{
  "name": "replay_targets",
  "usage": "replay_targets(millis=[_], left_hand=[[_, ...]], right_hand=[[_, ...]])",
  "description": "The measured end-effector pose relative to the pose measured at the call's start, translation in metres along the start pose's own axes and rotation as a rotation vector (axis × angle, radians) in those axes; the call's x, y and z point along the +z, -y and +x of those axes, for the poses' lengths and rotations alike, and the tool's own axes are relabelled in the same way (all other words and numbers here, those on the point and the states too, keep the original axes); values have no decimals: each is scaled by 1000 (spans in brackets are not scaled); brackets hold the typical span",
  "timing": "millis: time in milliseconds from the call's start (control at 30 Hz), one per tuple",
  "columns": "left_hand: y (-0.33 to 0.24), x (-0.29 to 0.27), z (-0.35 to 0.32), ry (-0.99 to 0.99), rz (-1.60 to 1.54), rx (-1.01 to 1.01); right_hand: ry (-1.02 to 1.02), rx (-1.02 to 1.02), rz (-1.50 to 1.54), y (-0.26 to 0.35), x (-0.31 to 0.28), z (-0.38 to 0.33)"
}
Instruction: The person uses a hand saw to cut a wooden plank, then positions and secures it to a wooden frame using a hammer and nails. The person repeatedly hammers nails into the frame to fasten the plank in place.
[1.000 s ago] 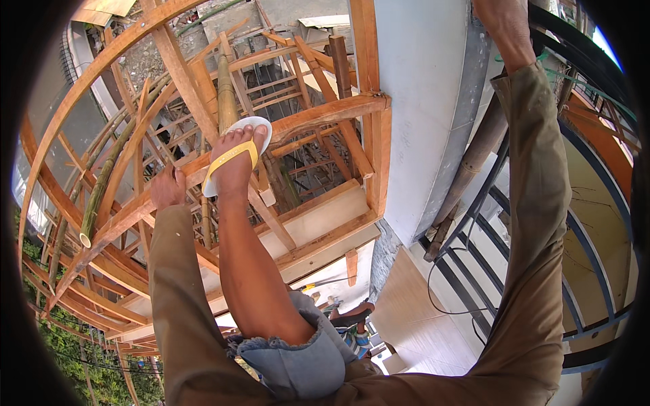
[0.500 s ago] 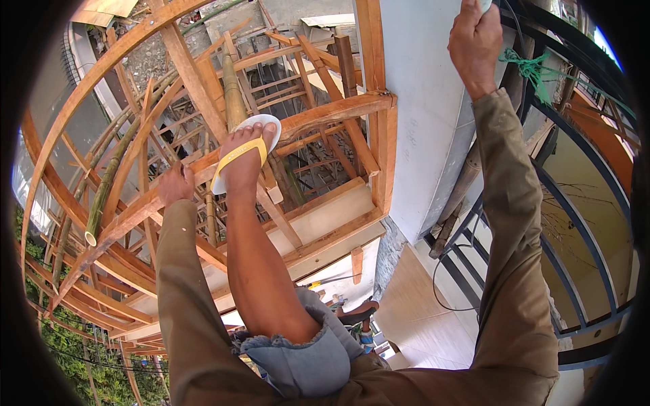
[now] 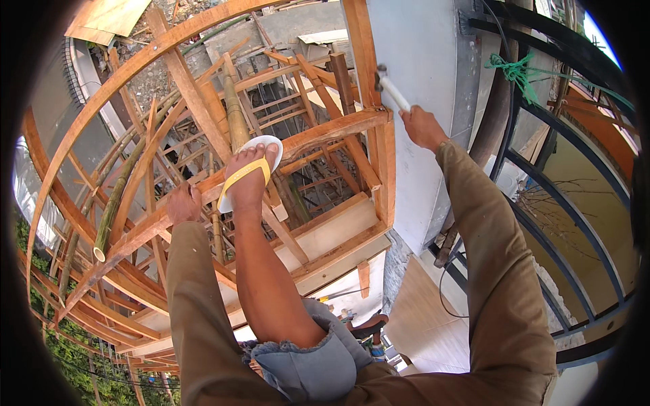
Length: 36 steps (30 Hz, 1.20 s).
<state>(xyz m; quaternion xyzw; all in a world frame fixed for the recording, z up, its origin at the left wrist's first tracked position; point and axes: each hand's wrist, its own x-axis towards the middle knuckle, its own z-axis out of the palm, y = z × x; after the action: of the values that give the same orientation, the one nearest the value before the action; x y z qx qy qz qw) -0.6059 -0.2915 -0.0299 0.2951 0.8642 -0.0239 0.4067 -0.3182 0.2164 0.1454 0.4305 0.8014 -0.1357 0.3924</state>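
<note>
A hammer [image 3: 395,93] with a white handle is in my right hand [image 3: 425,128], its dark head beside the upright wooden post [image 3: 360,51]. Whether the head touches the post I cannot tell. On the left, my left hand [image 3: 184,204] is closed round a long wooden beam [image 3: 332,128] that runs up to a corner joint with the post. My foot in a white sandal [image 3: 277,150] with a yellow strap is planted on that same beam, just right of the left hand.
Curved timber ribs [image 3: 64,145] and bamboo poles [image 3: 112,220] fill the left side, with open gaps to a lower level. A pale wall [image 3: 423,61] stands right of the post. Farther right is a dark metal railing [image 3: 562,189] with green string [image 3: 514,71] tied on.
My right hand has swung down and left, bringing the hammer from the top edge to beside the post. My left hand keeps its grip on the beam; the view has shifted slightly.
</note>
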Motion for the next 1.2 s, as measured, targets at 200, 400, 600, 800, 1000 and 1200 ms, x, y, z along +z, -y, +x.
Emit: replay_targets(millis=[200,400,600,800,1000,1200], left_hand=[[-1,5,-2,-25,-21,13],[1,3,2,0,1,9],[-1,6,2,-39,-11,-3],[-1,6,0,8,29,-14],[-1,11,1,-42,69,-20],[2,7,-1,-81,42,54]], right_hand=[[-324,48,202,28,-74,4],[-129,117,97,-4,-17,-12],[-299,-14,170,2,-23,-1],[317,186,97,-5,-7,-5],[-225,45,154,-25,-5,-18],[196,287,251,-21,26,-25]])
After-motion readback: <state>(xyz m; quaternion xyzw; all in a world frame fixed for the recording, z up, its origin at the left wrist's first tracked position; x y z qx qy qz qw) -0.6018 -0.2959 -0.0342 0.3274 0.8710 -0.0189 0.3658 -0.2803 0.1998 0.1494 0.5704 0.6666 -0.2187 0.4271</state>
